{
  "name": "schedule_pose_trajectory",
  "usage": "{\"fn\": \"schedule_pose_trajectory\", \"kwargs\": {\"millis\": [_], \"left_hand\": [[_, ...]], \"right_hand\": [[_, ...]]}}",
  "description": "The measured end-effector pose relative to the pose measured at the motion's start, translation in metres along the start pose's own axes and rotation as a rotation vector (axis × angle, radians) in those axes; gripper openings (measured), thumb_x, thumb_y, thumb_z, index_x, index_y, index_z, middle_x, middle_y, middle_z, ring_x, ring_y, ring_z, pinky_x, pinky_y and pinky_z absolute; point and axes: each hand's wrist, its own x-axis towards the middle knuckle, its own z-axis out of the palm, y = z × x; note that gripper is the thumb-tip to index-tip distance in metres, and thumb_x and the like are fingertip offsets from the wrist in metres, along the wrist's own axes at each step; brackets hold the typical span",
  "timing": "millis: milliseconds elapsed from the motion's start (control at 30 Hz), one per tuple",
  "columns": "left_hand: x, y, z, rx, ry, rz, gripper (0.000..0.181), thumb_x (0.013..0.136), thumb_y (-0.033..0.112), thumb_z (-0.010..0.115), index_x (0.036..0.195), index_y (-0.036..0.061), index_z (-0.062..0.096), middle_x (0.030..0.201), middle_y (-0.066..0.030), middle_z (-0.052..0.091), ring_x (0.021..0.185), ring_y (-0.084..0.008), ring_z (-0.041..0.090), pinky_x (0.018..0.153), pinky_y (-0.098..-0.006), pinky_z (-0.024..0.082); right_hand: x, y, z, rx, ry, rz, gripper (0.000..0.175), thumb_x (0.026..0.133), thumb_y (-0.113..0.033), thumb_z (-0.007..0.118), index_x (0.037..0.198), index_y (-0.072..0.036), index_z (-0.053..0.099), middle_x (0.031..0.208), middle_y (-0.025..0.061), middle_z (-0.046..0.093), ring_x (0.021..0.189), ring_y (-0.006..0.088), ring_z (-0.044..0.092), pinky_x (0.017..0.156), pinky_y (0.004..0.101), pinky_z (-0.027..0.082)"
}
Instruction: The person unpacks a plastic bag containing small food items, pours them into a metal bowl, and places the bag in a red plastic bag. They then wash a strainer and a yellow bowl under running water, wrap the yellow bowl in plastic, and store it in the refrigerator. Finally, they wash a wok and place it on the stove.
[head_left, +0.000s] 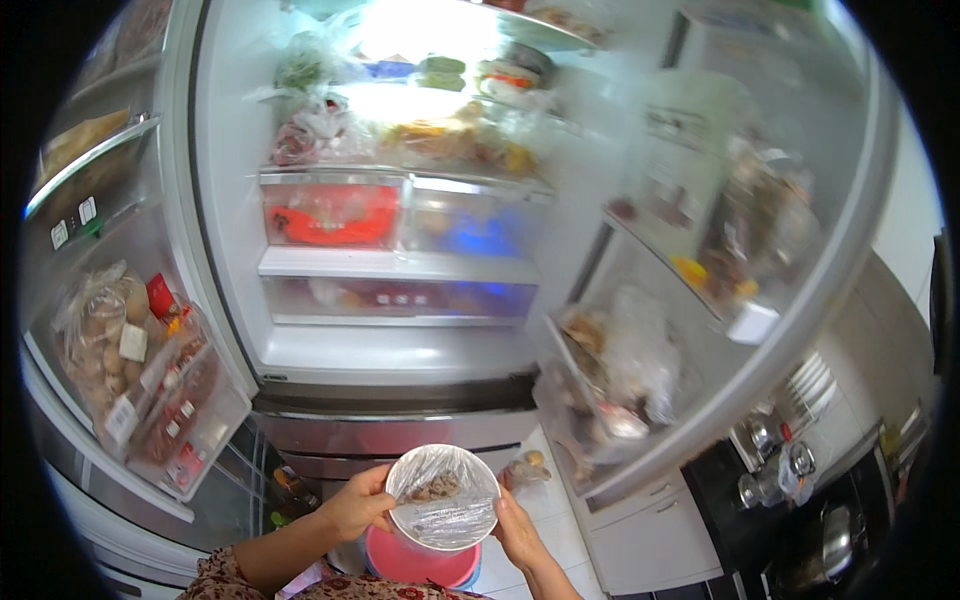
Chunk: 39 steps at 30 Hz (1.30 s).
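Observation:
Between both hands is a white round bowl (442, 529) with clear plastic wrap stretched over its top. Some brownish food (437, 487) shows through the wrap; its kind is hard to tell. My left hand (361, 501) grips the bowl's left rim with the thumb at the edge. On the opposite side, my right hand (517, 529) holds the rim. The bowl is in front of an open refrigerator (397, 356), above a pink bucket (424, 564) on the floor. Bagged food (315, 135) and other packages fill the lit shelves.
The left door (176, 225) and right door (810, 322) stand open, their bins full of bagged food. Clear drawers (337, 214) sit low in the refrigerator. A bag of round produce (527, 474) lies on the tiled floor. At right is a black counter (720, 499) with jars and a pot.

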Motion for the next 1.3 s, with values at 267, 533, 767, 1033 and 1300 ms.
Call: {"fn": "schedule_pose_trajectory", "kwargs": {"millis": [267,533,767,1033,1300], "left_hand": [[0.006,-0.084,0.143,-0.155,-0.160,-0.071,0.045,0.084,-0.002,0.045,0.128,0.0012,0.043,0.114,-0.0112,0.057,0.097,-0.0212,0.062,0.074,-0.0344,0.055],[0.041,-0.100,0.278,-0.109,-0.326,-0.180,0.048,0.084,-0.003,0.042,0.132,0.0004,0.037,0.118,-0.0151,0.055,0.099,-0.0247,0.062,0.078,-0.0387,0.057],[0.126,-0.129,0.362,0.042,-0.409,-0.135,0.048,0.085,-0.001,0.041,0.133,0.0011,0.036,0.119,-0.0148,0.054,0.099,-0.0257,0.062,0.070,-0.0383,0.059],[0.225,-0.170,0.477,0.054,-0.399,-0.203,0.041,0.087,0.005,0.043,0.128,0.0037,0.041,0.110,-0.0141,0.059,0.085,-0.0244,0.066,0.065,-0.0357,0.058],[0.339,-0.231,0.570,-0.068,-0.384,-0.170,0.045,0.084,0.003,0.044,0.129,0.0068,0.040,0.115,-0.0115,0.057,0.089,-0.0233,0.065,0.068,-0.0360,0.057]], "right_hand": [[-0.157,-0.009,-0.096,-0.074,0.222,-0.030,0.057,0.097,-0.042,0.036,0.139,-0.002,0.032,0.131,0.0127,0.045,0.116,0.0218,0.047,0.089,0.0358,0.046],[-0.234,-0.023,-0.182,-0.064,0.546,-0.039,0.058,0.098,-0.041,0.034,0.139,0.000,0.030,0.127,0.0168,0.047,0.109,0.0216,0.051,0.083,0.0341,0.049],[-0.283,-0.030,-0.248,-0.002,0.928,-0.046,0.068,0.095,-0.051,0.034,0.138,0.001,0.030,0.122,0.0215,0.049,0.098,0.0246,0.055,0.073,0.0346,0.053],[-0.289,-0.016,-0.352,-0.013,1.026,-0.108,0.068,0.094,-0.050,0.037,0.142,-0.003,0.025,0.137,0.0180,0.038,0.117,0.0285,0.045,0.086,0.0375,0.048],[-0.271,-0.010,-0.515,-0.041,0.978,-0.159,0.065,0.095,-0.050,0.037,0.141,-0.005,0.028,0.134,0.0111,0.044,0.117,0.0247,0.047,0.086,0.0335,0.045]]}}
